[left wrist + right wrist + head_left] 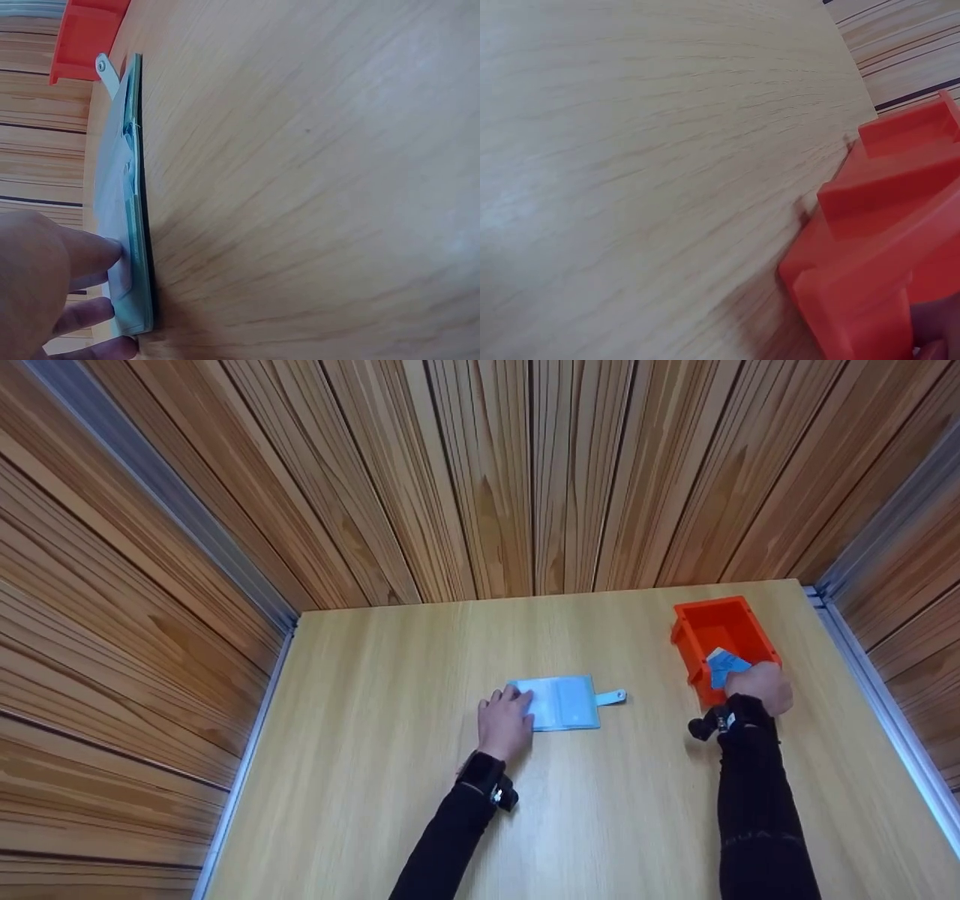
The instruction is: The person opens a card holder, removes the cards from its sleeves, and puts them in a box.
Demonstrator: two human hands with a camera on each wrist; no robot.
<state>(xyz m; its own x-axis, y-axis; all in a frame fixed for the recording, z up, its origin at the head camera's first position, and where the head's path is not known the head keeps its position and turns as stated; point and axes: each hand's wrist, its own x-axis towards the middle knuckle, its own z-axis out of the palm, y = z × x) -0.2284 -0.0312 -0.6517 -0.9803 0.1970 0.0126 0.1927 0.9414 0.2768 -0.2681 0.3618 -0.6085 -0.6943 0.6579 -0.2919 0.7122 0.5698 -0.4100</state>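
A light blue wallet (576,703) lies unfolded on the table, its snap strap (611,697) pointing right. My left hand (507,724) rests on the wallet's left half, fingers spread over its left end. In the left wrist view, a fingertip (112,251) presses the clear sleeve inside the wallet. Over the near end of an orange-red bin (724,619), my right hand (761,688) pinches a blue-and-white card (724,664), which reaches inside the rim. The right wrist view shows only a bit of that hand (934,326) behind the bin wall; the card is hidden there.
The bin stands at the right rear of the wooden table (390,682). Wood-plank walls (495,495) close off the back and both sides, with a metal rail (892,705) along the right edge and another (251,735) along the left.
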